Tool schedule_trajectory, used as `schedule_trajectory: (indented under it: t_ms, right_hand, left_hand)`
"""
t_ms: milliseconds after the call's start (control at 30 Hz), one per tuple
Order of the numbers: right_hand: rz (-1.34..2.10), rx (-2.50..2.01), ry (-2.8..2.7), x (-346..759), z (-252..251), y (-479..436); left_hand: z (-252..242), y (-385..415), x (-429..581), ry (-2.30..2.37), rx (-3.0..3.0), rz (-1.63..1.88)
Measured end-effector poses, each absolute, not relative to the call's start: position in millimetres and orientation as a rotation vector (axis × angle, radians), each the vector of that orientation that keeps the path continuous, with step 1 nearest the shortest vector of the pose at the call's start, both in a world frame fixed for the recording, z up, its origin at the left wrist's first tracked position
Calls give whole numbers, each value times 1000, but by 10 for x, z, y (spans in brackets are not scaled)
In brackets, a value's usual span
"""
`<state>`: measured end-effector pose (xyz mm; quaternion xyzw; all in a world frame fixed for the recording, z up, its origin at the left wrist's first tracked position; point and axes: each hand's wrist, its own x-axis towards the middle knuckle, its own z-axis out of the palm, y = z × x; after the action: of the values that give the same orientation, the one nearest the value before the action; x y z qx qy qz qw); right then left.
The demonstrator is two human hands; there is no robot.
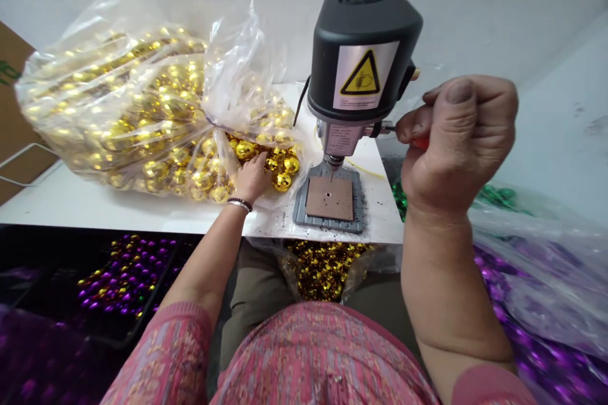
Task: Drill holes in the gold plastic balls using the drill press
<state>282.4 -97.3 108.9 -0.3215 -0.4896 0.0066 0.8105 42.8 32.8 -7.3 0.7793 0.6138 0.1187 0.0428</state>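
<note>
My left hand (253, 178) reaches into the mouth of a clear plastic bag (216, 57) full of shiny gold balls (284, 182). Its visible fingers stretch over the balls, with the tips partly hidden among them. To the right stands a small black bench drill press (365, 31) with a yellow warning label. My right hand (458, 139) is closed around the red-ended feed lever (422, 141) on the machine's right side. Under the drill bit, a brown square plate (329, 198) with a small hole lies on the grey base (300, 215); no ball sits on it.
Dark bits are scattered around the base on the white table (142, 212). A bag of gold balls (327, 269) hangs below the table edge at my lap. Purple and gold balls (126, 272) lie lower left; bagged purple balls (536, 342) are at right. A cardboard box (12, 107) stands far left.
</note>
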Motion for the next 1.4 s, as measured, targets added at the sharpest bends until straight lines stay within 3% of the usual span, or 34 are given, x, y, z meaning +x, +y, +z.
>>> schedule_trajectory:
  t_ms: [300, 433, 600, 733, 867, 1400]
  right_hand:
    - [7, -677, -1056, 2815, 1058, -992]
    - [40, -651, -1041, 2821, 1035, -1002]
    - [37, -709, -1061, 2841, 1013, -1012]
    - [43, -720, -1065, 2845, 1010, -1025]
    - [53, -736, -1075, 2846, 1006, -1039]
    - [82, -802, -1118, 2841, 1001, -1073]
  left_hand:
    - [-135, -169, 619, 1788, 2471, 121]
    - [-259, -211, 576, 1684, 2328, 350]
    - [-295, -371, 424, 1107, 1552, 933]
    - [-292, -594, 447, 627, 806, 925]
    - [-341, -639, 567, 558, 563, 900]
    - [-182, -335, 1040, 1101, 1670, 530]
